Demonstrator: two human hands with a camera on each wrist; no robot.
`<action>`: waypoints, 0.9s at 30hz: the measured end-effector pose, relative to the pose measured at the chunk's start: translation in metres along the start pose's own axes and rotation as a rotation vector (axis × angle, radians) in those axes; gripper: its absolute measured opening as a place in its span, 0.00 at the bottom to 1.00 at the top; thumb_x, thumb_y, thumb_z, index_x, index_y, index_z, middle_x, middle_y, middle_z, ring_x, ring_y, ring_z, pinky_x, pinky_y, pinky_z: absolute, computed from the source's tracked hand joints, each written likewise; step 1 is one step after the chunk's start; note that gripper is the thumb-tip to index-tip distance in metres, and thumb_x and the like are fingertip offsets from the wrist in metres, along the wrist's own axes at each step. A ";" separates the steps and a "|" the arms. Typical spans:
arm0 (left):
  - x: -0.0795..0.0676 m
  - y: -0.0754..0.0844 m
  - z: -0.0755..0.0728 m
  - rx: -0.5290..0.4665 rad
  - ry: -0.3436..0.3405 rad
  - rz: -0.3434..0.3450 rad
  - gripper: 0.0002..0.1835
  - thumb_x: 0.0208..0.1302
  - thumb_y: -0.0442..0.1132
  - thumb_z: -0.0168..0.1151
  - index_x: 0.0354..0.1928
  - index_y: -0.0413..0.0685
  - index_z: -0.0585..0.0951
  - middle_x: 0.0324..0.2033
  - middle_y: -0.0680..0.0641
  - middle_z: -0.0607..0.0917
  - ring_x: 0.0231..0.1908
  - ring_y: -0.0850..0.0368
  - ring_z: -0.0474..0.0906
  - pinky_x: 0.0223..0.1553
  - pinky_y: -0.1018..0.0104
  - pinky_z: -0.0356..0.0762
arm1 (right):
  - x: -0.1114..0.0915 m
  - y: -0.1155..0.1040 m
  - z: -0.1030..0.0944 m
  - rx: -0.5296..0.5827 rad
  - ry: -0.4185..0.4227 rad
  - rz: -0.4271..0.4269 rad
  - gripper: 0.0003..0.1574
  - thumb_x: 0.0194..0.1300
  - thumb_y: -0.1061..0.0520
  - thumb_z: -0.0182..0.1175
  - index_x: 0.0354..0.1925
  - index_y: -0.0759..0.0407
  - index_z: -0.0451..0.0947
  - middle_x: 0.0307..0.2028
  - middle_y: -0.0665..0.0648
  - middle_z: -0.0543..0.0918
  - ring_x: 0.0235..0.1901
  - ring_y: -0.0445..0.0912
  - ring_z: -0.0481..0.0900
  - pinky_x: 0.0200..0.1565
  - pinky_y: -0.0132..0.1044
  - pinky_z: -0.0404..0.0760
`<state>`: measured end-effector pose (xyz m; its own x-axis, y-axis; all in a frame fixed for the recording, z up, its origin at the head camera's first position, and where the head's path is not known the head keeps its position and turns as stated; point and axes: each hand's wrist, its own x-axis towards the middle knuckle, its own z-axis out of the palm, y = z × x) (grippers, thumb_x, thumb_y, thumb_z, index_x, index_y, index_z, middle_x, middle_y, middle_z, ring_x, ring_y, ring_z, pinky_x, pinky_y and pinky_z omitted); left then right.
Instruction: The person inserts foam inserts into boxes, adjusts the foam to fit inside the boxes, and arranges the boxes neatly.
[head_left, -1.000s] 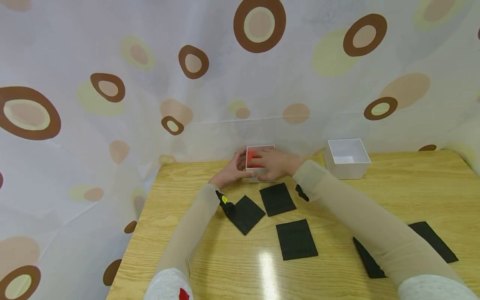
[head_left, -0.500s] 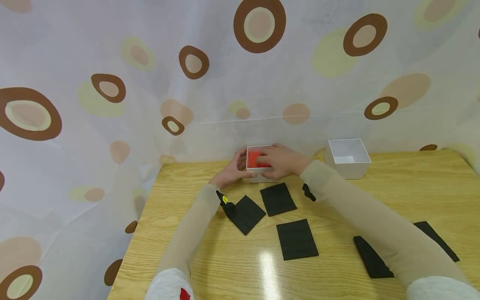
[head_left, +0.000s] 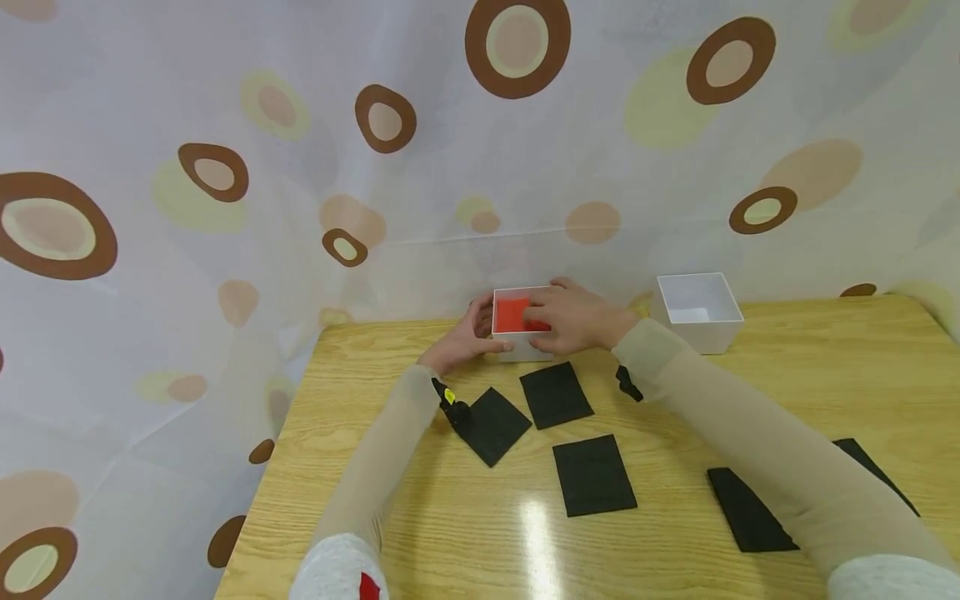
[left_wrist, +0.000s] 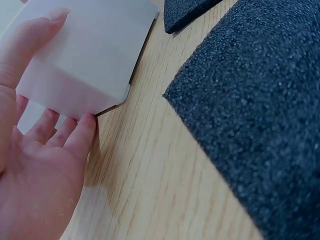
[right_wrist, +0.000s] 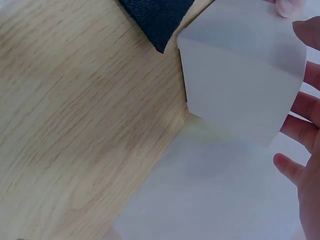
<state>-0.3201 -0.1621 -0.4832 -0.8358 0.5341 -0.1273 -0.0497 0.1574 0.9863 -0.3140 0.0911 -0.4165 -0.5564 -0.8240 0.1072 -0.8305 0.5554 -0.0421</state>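
A small white box with a square opening stands at the table's back edge. Inside lies a flat red piece, partly covered by fingers. My left hand grips the box's left side, thumb on the front wall and fingers round the side; the left wrist view shows these fingertips against the box wall. My right hand reaches over the right rim, its fingers dipping in over the red piece. In the right wrist view, the box wall hides these fingertips, while the little finger stays outside.
A second white box stands at the back right. Black square pieces lie on the wooden table in front of the first box. More black pieces lie partly under the right forearm. A patterned cloth hangs behind.
My right hand has shifted right across the box opening, so more of the red piece shows. My left hand and the box stay in place.
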 end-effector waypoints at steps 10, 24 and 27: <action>0.002 0.000 -0.001 0.009 0.000 -0.012 0.54 0.69 0.30 0.68 0.83 0.57 0.43 0.79 0.48 0.57 0.78 0.51 0.56 0.75 0.53 0.62 | 0.001 0.001 -0.004 0.010 -0.020 0.012 0.15 0.70 0.45 0.63 0.44 0.55 0.82 0.40 0.52 0.87 0.48 0.53 0.83 0.68 0.65 0.66; 0.003 0.000 -0.002 -0.002 0.001 -0.023 0.53 0.69 0.30 0.68 0.83 0.56 0.43 0.79 0.49 0.58 0.78 0.51 0.56 0.75 0.53 0.62 | -0.001 0.002 -0.013 0.066 0.002 0.029 0.18 0.71 0.47 0.65 0.29 0.55 0.89 0.39 0.55 0.87 0.56 0.58 0.78 0.69 0.63 0.66; 0.002 0.001 -0.002 0.002 0.001 -0.028 0.53 0.69 0.30 0.68 0.83 0.56 0.42 0.79 0.48 0.57 0.79 0.51 0.55 0.75 0.53 0.62 | -0.001 0.002 -0.013 0.091 0.002 0.039 0.18 0.70 0.47 0.65 0.28 0.56 0.89 0.40 0.56 0.86 0.57 0.59 0.77 0.68 0.61 0.66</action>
<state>-0.3229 -0.1621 -0.4828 -0.8348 0.5285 -0.1542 -0.0717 0.1734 0.9822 -0.3151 0.0948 -0.4041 -0.5882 -0.8018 0.1058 -0.8073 0.5742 -0.1362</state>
